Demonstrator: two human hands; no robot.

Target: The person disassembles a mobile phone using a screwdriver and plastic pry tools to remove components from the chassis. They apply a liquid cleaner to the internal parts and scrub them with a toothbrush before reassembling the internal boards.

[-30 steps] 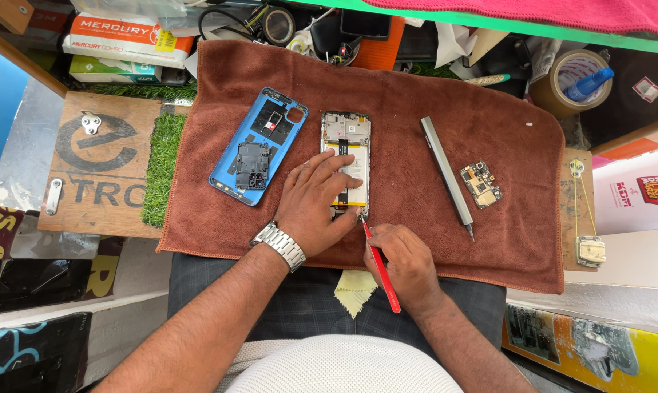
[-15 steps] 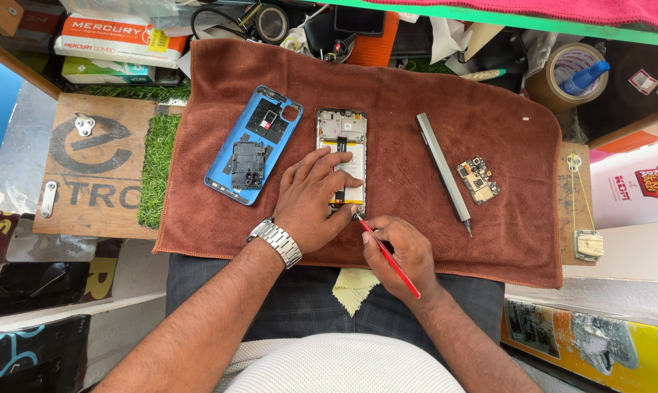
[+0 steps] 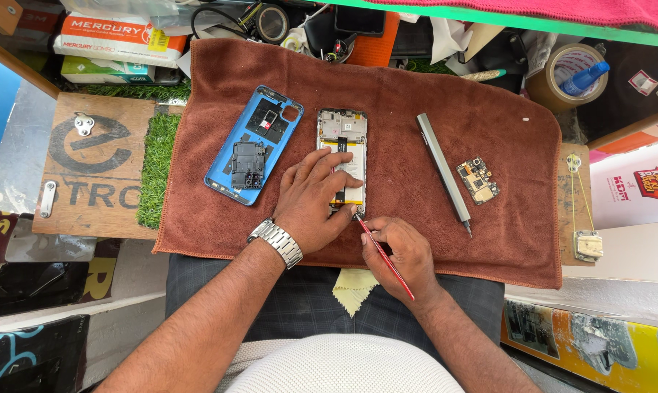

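Phone, opened and stripped of its back, lies upright in the middle of the brown towel; it looks light, thin and stiff, a hard rim around a flat pale battery and bare circuitry, and I judge it fragile inside, so it is best held flat by the edges or pressed down over the battery, never on the small parts at the top; left hand does just that, lying palm down with fingers spread over the phone's lower half and pinning it to the towel; right hand, just below and right of the phone, has its fingers pressed together around a thin red tool, whose tip sits at the phone's lower right corner, whether touching or just short I cannot tell; the tool seems slim, rigid and easy to slip on smooth metal; blue cover, a glossy plastic shell with a dark square part on it, lies tilted just left of the phone; grey driver, a long smooth metal rod, lies right of the phone, and a small board further right; the towel is soft and nappy, which should keep the phone from sliding; a metal watch bands the left wrist.
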